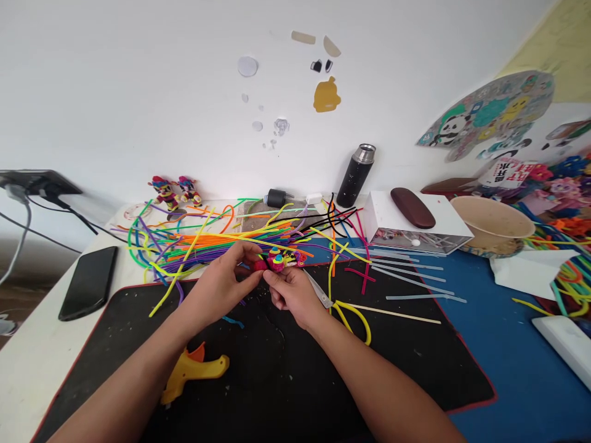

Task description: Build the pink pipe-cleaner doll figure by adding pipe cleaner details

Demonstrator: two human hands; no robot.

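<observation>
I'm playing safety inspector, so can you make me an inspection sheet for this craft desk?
Surface: black mat, dotted with scraps.
Job's things: small red piece at the fingertips.
Clutter: pipe cleaners piled behind the hands; scissors beside the right hand; yellow glue gun near the left forearm; phone at far left.
Hands: left hand and right hand both seem to pinch the red piece.
Cables: white cable and black cable run from a power strip.
Surroundings: white wall with stickers; black bottle standing against it.
</observation>
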